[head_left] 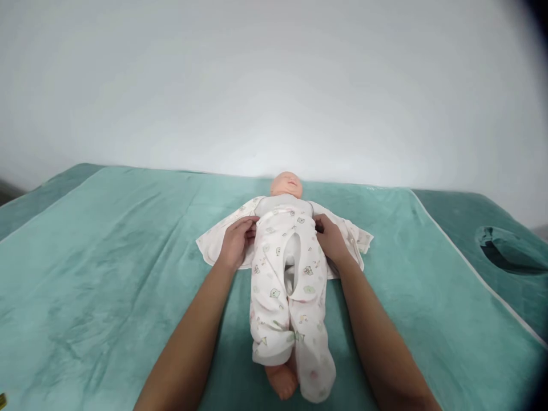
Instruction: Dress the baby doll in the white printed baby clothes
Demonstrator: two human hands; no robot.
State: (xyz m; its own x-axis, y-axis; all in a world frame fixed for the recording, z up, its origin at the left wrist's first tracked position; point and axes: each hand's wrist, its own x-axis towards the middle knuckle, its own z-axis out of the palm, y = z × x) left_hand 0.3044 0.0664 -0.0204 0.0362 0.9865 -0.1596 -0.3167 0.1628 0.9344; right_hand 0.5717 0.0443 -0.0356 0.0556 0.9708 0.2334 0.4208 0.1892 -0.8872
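Note:
A baby doll (286, 184) lies on its back with its head toward the wall. It has on white split-crotch baby pants (274, 291) with a small animal print, pulled up to its torso. One bare foot (281, 381) shows below the left-hand leg; the other leg's cloth covers the foot. Beneath the doll a matching baby shirt (214, 237) is spread out to both sides. At the left of the waistband, my left hand (237, 240) has its fingers curled on the pants. My right hand (330, 237) pinches the opposite side, its fingertips partly hidden.
A green plush cover (107, 274) with creases lies under everything. Pale piping (471, 265) runs along its right part, and a dark, clear-edged object (509, 254) sits there. Behind rises a plain white wall (257, 85). A small yellow thing (3, 401) shows at the lower left corner.

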